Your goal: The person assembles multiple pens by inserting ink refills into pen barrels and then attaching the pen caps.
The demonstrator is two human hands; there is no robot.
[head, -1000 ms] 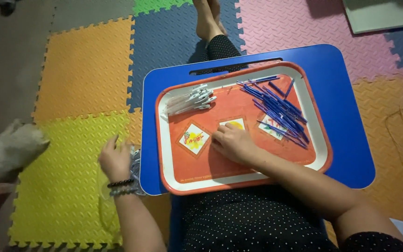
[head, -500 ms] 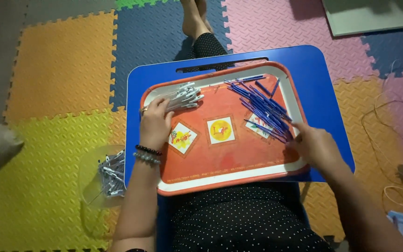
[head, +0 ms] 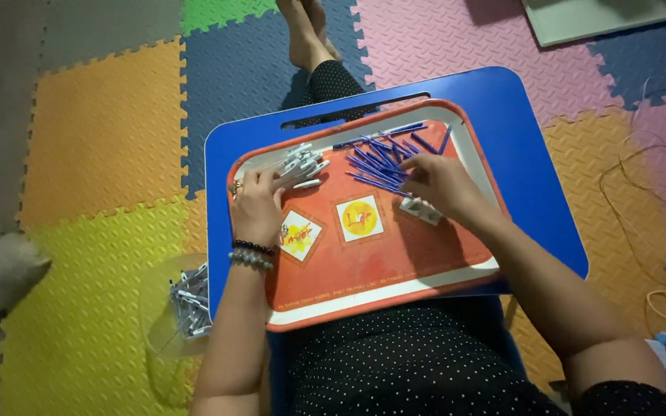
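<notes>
Both hands in piles on orange tray.
Left hand fingers resting loosely on white pieces at 10 o'clock; right hand curled, pinching among blue rods at 1 o'clock. Both piles still large; more pieces in clear dish, 8 o'clock.

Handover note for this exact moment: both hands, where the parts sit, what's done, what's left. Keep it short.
Left hand: open, fingers on the white pen parts at the tray's upper left.
Right hand: on the edge of the blue sticks at the tray's upper right; grip hidden.
Orange tray sits on a blue lap desk.
Clear bag with more white parts lies on the yellow mat by the left forearm.
Done: none look joined on the tray.
Left: both piles are unsorted.
</notes>
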